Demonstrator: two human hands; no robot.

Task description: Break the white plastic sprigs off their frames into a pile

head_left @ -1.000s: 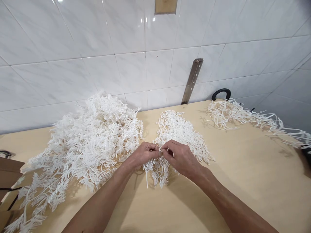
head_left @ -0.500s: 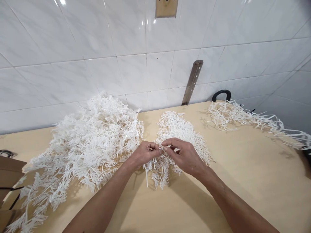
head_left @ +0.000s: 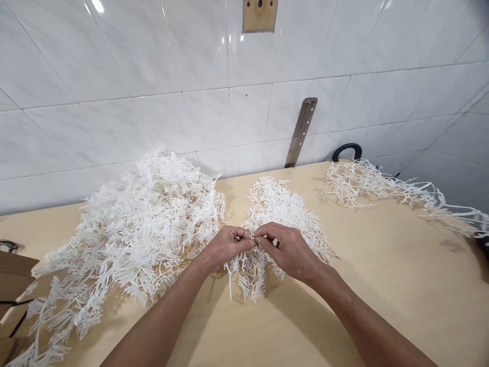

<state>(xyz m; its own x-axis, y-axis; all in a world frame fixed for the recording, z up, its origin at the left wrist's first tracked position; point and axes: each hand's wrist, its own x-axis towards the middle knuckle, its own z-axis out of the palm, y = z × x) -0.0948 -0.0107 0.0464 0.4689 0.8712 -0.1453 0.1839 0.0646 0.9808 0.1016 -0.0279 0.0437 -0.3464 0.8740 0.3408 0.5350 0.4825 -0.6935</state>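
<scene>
My left hand (head_left: 233,242) and my right hand (head_left: 286,247) meet fingertip to fingertip, each closed in a pinch. Between them is the end of a white plastic sprig (head_left: 246,285), whose feathery leaves and bare stem hang below my fingers. Most of the pinched part is covered by the fingertips. Just behind my hands lies a small heap of white sprigs (head_left: 284,204), partly hidden by my right hand. To the left of my left hand spreads a larger, fluffier pile of white leafy sprigs (head_left: 153,219).
Bare white stems (head_left: 382,183) lie along the table's right side, by a black curved handle (head_left: 347,148). A metal bracket (head_left: 301,132) stands against the tiled wall. A cardboard box (head_left: 15,280) is at the left edge of the wooden table (head_left: 382,285).
My right fingertips have closed in tighter against the left ones at the sprig's end. The piles lie as before; the view has tilted slightly up.
</scene>
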